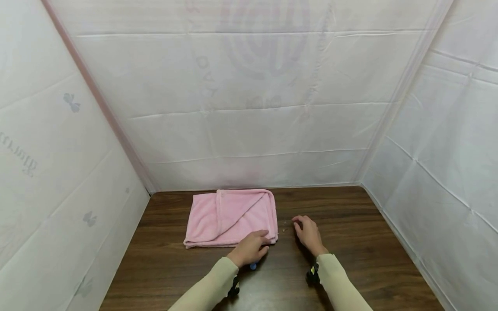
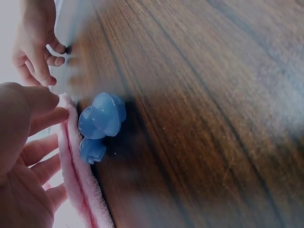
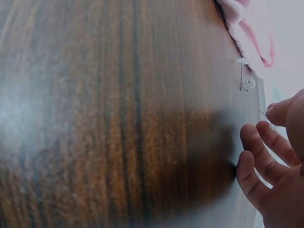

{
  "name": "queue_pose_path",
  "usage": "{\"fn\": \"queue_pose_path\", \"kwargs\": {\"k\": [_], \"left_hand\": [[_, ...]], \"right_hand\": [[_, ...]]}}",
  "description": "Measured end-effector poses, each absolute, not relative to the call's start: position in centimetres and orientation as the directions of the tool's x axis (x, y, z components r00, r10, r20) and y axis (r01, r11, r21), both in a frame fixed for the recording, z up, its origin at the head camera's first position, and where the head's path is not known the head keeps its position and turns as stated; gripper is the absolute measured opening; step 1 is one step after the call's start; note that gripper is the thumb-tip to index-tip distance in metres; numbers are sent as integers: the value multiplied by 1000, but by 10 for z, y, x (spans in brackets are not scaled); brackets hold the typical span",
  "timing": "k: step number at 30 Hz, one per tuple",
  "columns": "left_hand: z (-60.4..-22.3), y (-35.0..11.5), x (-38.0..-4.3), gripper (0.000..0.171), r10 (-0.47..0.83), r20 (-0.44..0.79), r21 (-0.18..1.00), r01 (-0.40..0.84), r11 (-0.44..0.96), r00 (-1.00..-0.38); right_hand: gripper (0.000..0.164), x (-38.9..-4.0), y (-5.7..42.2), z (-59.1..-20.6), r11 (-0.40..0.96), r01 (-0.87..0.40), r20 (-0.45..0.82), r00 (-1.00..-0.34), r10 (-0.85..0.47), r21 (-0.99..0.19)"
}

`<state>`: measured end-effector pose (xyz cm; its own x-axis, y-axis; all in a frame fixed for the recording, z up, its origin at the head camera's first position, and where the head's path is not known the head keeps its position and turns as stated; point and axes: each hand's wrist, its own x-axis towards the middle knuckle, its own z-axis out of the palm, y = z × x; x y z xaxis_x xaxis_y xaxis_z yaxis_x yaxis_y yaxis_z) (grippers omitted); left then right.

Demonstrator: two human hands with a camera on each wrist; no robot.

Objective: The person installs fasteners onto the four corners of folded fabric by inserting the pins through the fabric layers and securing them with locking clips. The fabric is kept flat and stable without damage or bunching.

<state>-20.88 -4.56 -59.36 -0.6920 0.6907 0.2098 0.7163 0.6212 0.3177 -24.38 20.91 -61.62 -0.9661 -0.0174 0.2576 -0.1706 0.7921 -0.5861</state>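
Observation:
A folded pink towel (image 1: pixel 233 216) lies at the back of the wooden table, one corner folded across it. My left hand (image 1: pixel 250 248) is over its front right edge, fingers loosely bent and nothing gripped. Just below that hand, against the towel's edge, sit blue translucent plastic pieces (image 2: pixel 105 114) with rounded heads. My right hand (image 1: pixel 309 233) hovers low to the right of the towel, fingers bent and apart. By its thumb shows a clear-headed pin (image 3: pixel 272 127); I cannot tell whether it is held. Two more clear pins (image 3: pixel 241 61) are on the table beside the towel.
White sheet walls (image 1: pixel 249 129) enclose the brown wood-grain table (image 1: pixel 350 242) at the back and both sides. Dark wrist cameras (image 1: pixel 312 275) are strapped under both light sleeves.

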Motion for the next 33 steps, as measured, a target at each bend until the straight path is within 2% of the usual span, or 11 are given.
{"fn": "queue_pose_path", "kwargs": {"k": [11,16,23,33], "left_hand": [[-591,-42,-210,41,670,203,338,694,636,-714],[-589,-44,-211,39,623,239,375,662,648,-745],[-582,-48,-214,37,560,368,410,670,618,-742],[-571,-55,-219,39,488,446,463,660,591,-750]], "right_hand": [[5,-245,209,-616,794,-162,239,-971,-22,-586],[5,-245,208,-616,791,-163,243,-970,-19,-590],[9,-246,205,-607,766,-194,265,-964,-32,-613],[5,-248,194,-596,677,-302,292,-947,-133,-671]]}}
